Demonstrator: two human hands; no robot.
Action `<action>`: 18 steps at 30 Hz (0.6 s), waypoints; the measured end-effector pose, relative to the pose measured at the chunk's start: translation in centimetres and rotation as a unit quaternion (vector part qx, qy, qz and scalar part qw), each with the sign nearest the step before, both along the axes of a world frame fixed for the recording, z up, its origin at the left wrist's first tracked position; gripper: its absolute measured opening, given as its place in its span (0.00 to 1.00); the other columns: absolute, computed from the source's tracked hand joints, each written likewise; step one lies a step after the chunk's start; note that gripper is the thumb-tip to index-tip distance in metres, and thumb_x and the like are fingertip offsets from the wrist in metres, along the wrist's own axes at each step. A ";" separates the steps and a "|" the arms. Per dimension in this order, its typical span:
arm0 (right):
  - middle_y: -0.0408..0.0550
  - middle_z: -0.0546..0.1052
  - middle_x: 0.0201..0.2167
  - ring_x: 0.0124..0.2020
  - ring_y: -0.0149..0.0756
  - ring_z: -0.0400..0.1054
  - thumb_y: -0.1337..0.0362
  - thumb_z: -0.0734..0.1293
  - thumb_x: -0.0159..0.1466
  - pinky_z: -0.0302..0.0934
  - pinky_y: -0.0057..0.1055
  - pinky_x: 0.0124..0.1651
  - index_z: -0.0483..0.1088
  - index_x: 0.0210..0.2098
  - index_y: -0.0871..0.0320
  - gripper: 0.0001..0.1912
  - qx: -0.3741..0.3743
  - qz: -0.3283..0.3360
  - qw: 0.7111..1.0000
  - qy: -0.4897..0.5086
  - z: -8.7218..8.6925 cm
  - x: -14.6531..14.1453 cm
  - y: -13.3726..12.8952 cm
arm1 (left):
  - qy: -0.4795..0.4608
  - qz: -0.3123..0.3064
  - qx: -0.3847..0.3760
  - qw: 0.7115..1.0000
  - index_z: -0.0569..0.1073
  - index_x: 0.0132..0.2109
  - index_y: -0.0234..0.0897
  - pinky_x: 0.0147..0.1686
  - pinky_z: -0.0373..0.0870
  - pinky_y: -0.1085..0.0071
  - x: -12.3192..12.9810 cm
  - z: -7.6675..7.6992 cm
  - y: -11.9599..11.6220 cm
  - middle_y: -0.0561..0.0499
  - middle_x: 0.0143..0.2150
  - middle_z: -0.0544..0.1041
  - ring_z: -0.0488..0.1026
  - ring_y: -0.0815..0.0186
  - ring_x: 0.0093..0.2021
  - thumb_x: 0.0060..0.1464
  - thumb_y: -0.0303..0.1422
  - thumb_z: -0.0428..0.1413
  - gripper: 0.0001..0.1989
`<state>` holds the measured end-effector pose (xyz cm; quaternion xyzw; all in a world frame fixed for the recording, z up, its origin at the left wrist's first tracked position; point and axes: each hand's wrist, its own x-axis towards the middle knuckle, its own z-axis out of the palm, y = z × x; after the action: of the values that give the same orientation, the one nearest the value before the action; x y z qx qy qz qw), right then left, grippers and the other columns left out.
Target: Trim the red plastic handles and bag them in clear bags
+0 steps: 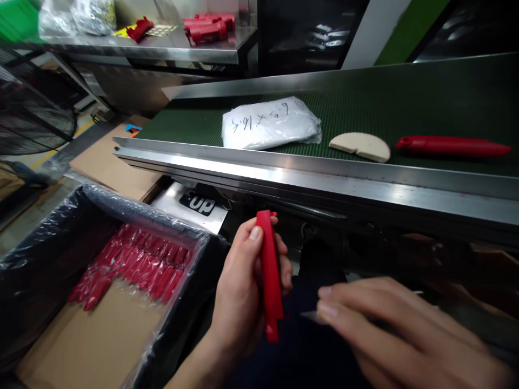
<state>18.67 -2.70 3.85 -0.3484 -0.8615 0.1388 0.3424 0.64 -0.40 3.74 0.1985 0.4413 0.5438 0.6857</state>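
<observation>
Pinching a thin, pointed sliver (311, 316) in the right hand (405, 335), with fingertips brought nearly together, low at the right; too blurred to identify. Gripping a long red part (270, 270) in the left hand (243, 270), with thumb pressed near the upper end and fingers curled around behind. Held in mid-air short of the metal rail (284, 167), just apart from the right hand. Running lengthwise away from the viewpoint, pointing one end toward the rail and the other, stepped and narrower, back toward the bottom of the view; leaning slightly left at the far end.

Visible at left, in a plastic-lined box (150, 213): bagged red pieces (141, 259), packed side by side on cardboard (97, 346).

Farther off, on the green belt (186, 121): a white package (270, 124) with upside-down handwriting, a pale half-round piece (360, 146), then another red piece (452, 146), laid lengthwise along the belt, roughly crosswise to the held one.

Farthest away, on a steel surface (174, 53): loose red pieces (208, 29) and clear bags (77, 19).
</observation>
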 end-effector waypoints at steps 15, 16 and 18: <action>0.52 0.74 0.48 0.47 0.39 0.68 0.80 0.63 0.61 0.62 0.37 0.46 0.71 0.53 0.60 0.22 0.039 -0.051 0.997 -0.041 0.7 0.1 2.0 | 0.109 -0.125 -0.033 0.986 0.67 0.48 0.43 0.24 0.58 0.76 0.0 0.8 -3.3 0.54 0.36 0.69 0.60 0.77 0.25 0.53 0.43 0.63 0.20; 0.53 0.74 0.48 0.47 0.39 0.68 0.80 0.63 0.61 0.62 0.37 0.46 0.72 0.53 0.60 0.22 0.041 -0.050 0.997 -0.040 0.7 0.2 1.9 | 0.112 -0.128 -0.032 0.985 0.67 0.48 0.43 0.24 0.58 0.76 0.0 0.8 -3.3 0.54 0.36 0.69 0.60 0.77 0.25 0.53 0.43 0.63 0.20; 0.53 0.74 0.49 0.48 0.40 0.67 0.80 0.63 0.60 0.61 0.37 0.47 0.71 0.53 0.60 0.23 0.044 -0.051 0.997 -0.038 0.6 0.4 1.9 | 0.115 -0.130 -0.036 0.984 0.66 0.48 0.44 0.24 0.58 0.76 0.0 0.8 -3.3 0.53 0.37 0.69 0.60 0.77 0.25 0.52 0.43 0.64 0.20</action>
<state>19.03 -0.81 4.44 -0.3814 -0.8601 0.0698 0.3315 0.69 -3.69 4.52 0.2908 0.5069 0.4071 0.7019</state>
